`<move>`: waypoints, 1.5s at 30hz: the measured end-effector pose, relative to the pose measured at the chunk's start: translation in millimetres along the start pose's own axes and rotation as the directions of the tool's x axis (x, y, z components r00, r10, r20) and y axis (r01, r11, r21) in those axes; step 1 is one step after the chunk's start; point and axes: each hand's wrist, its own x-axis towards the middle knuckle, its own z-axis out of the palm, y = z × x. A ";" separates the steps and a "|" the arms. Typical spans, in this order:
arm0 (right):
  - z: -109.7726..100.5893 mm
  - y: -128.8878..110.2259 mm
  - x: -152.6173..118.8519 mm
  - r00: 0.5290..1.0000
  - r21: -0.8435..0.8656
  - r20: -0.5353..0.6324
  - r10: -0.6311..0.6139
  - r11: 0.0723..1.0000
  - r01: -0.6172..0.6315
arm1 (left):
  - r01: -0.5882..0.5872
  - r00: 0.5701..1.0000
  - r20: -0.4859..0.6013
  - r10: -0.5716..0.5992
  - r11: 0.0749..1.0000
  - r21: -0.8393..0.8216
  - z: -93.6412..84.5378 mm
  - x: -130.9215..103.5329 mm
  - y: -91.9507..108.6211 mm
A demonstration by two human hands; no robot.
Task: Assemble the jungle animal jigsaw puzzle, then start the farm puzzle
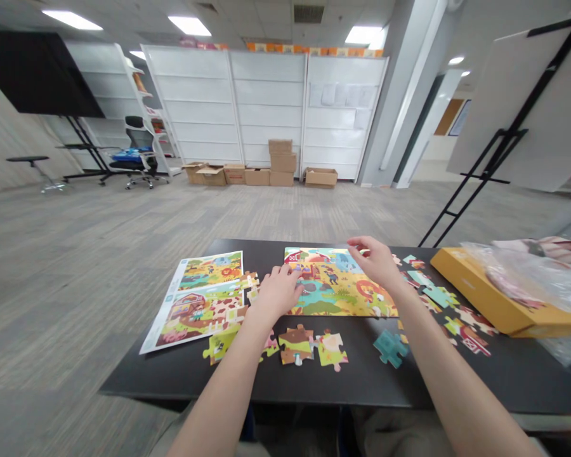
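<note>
A bright jigsaw picture [335, 295] with a lion, animals and a pond lies near the middle of the black table. My left hand [276, 291] rests on its left edge, fingers bent and spread, with no piece visible in them. Over its upper right part hovers my right hand [374, 261], thumb and fingers slightly apart, with nothing visible between them. Closer to me lie a brown and green jigsaw piece [296, 346], a light piece with a chick [332, 350] and a teal piece [391, 348]. A yellow-green piece [221, 343] is beside my left forearm.
A printed reference sheet [171, 311] lies on the left, partly under pieces. Several loose pieces [440, 295] are scattered right of my right forearm. Beyond them sits a yellow box [499, 298] with clear plastic wrap [542, 279]. The black table [171, 374] ends close to my lap.
</note>
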 end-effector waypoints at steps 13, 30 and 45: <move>-157.3 43.6 -79.4 0.945 -0.298 0.126 0.303 0.920 -0.255 | 0.018 1.000 0.013 -0.017 0.997 -0.070 -4.1 3.0 -8.0; -180.9 75.1 -164.3 0.781 -0.681 0.210 0.588 0.661 -0.315 | -0.025 0.997 -0.072 0.019 0.997 -0.079 -19.9 -8.9 -11.6; -181.2 30.1 -93.9 0.805 -0.333 0.342 0.485 0.863 -0.379 | -0.023 0.998 -0.069 0.010 0.982 -0.190 -33.3 -20.6 -16.3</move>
